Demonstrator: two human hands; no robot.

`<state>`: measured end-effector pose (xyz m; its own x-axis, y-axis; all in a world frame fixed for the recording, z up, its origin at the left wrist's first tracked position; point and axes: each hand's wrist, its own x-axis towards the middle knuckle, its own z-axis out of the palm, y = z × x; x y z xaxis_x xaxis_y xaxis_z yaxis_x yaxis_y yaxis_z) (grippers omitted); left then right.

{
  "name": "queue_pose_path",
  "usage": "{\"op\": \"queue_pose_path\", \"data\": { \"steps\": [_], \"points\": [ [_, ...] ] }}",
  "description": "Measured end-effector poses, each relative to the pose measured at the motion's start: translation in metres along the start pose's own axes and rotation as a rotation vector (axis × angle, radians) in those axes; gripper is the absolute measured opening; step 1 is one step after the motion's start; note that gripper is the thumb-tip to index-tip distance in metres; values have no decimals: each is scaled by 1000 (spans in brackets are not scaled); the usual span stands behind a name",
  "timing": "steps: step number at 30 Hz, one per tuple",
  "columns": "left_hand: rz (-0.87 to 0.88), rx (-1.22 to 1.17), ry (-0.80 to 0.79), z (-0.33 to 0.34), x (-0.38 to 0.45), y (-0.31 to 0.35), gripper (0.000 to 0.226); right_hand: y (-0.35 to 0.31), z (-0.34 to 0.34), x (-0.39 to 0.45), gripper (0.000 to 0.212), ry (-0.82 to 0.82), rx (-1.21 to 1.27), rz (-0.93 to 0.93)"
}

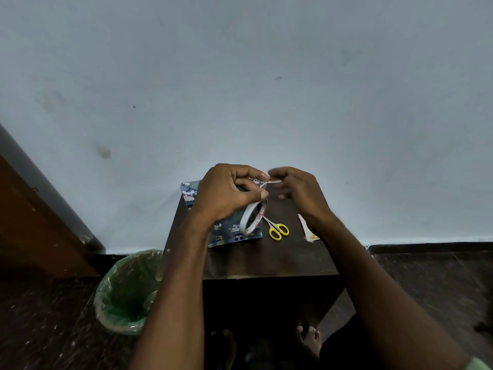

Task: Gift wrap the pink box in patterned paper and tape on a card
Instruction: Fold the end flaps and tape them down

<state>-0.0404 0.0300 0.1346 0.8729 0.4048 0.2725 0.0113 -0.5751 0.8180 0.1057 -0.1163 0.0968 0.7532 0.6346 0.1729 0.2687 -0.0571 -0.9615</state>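
Clear tape [272,181] stretches between both hands above the dark worktop [266,257]: left hand [226,193] fingers clamp the tape roll [250,218], right hand [296,190] fingers pinch the free end. The wrapped box [229,231] lies at seven o'clock of the roll. Best to pull taut and tear cleanly, avoiding sticking the strip to itself.
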Motion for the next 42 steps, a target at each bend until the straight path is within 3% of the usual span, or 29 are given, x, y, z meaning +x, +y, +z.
{"op": "queue_pose_path", "data": {
  "steps": [2, 5, 9, 14, 19, 26, 31, 36, 39, 42],
  "points": [
    [15, 6, -15, -1, -1, -1, 25, 15, -5, 2, 20, 47, -323, 46],
    [37, 11, -33, -2, 0, -2, 25, 31, -3, -1, 18, -106, -766, 154],
    [60, 13, -39, -1, 1, -4, 25, 41, 14, -10, 6, -215, -971, 193],
    [58, 35, -2, 3, 1, -6, 23, 48, 26, -12, 22, -197, -1116, 123],
    [62, 49, 19, 5, 3, -7, 23, 47, 34, -16, 23, -199, -1200, 76],
    [63, 64, 36, 5, 3, -7, 22, 41, 32, -17, 17, -210, -1156, 94],
    [58, 76, 43, 5, 3, -5, 21, 43, 15, -10, 17, -106, -1051, 126],
    [53, 62, 50, 4, 1, -4, 21, 35, -15, 4, 22, -63, -655, 141],
    [58, 64, 54, 4, 1, -3, 21, 21, -35, 2, 31, -177, -320, 114],
    [75, 65, 57, 4, 2, -3, 21, 10, -46, -1, 33, -264, -197, 96]
  ]
}}
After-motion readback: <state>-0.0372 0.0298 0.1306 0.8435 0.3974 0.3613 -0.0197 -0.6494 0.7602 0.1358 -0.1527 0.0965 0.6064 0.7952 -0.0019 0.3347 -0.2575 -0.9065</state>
